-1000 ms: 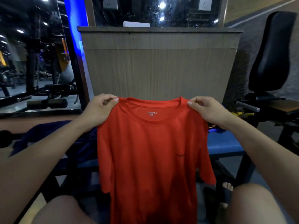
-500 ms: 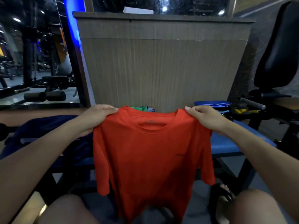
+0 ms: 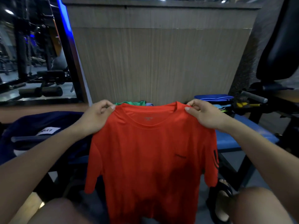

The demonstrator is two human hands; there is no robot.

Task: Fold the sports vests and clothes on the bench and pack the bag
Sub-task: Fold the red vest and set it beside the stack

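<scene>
Shirt (image 3: 148, 152) before bench (image 3: 239, 139); bag (image 3: 40, 126) left on bench; folded stack (image 3: 213, 101) right, behind shirt.

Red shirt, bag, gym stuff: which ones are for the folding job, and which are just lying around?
For the job:
red shirt, held up by left hand and right hand
navy bag
green garment
folded blue clothes
blue bench

Just there:
black seat
foam roller pad
wooden panel

left hand (image 3: 95, 118): fingers pinched, arm extended | right hand (image 3: 206, 116): same; wrists level
</scene>
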